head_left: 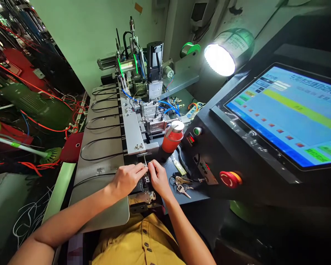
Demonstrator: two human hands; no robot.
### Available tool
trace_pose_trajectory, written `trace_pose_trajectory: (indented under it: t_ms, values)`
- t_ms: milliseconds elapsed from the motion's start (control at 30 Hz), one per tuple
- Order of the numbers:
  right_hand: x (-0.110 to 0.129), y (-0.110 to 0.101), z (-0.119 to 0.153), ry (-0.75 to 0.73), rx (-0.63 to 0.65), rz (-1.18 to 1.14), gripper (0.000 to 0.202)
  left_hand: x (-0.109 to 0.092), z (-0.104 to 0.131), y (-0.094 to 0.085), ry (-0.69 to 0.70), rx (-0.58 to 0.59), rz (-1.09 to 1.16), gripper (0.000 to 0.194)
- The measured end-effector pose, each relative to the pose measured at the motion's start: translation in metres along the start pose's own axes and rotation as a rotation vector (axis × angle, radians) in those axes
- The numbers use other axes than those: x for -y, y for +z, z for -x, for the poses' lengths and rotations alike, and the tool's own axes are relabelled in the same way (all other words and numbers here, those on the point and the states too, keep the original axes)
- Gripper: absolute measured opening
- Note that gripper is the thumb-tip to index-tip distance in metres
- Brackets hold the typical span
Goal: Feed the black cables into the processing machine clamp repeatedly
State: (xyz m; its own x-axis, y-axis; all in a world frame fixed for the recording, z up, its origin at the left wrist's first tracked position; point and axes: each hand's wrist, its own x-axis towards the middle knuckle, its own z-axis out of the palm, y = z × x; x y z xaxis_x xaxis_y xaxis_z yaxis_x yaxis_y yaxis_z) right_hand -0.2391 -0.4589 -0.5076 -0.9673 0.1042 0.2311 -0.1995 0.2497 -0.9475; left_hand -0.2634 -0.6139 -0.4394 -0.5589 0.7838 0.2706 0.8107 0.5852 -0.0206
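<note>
Both hands meet at the near end of the metal machine rail. My left hand is closed, its thumb and fingertips pressed together at a small metal fixture. Close beside it, my right hand is also closed, fingertips pinched at the same spot. What lies between the fingertips is too small to make out. Black looped cables lie on the grey metal plate left of the rail. A red bottle with a white lid stands just beyond my right hand.
Keys lie right of my right hand. A black console carries a red emergency button and a lit touchscreen. A bright lamp hangs above. Machine cylinders and a motor stand behind the rail.
</note>
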Motion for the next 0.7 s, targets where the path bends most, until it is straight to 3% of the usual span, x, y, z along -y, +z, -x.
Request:
trace_pose_trajectory:
  t_ms: [133,233,333,433,533,700]
  values:
    - [0.005,-0.019,0.000,-0.024,-0.025,0.110,0.028,0.006,0.002,-0.011,-0.170,0.116,0.188,0.023]
    - [0.014,-0.029,-0.001,-0.168,0.021,0.358,0.017,0.012,0.003,-0.014,-0.284,0.193,0.236,0.017]
    - [0.021,-0.028,0.000,-0.306,0.099,0.593,0.023,0.014,0.002,-0.011,-0.303,0.245,0.203,0.017]
    - [0.022,-0.024,0.003,-0.332,0.094,0.676,0.023,0.013,0.001,-0.008,-0.301,0.259,0.189,0.018]
    - [0.020,-0.029,0.008,-0.334,-0.005,0.664,0.023,0.011,0.001,-0.009,-0.298,0.256,0.189,0.019]
    - [0.031,-0.054,0.020,-0.357,-0.309,0.640,0.022,0.012,0.003,-0.011,-0.298,0.258,0.188,0.020]
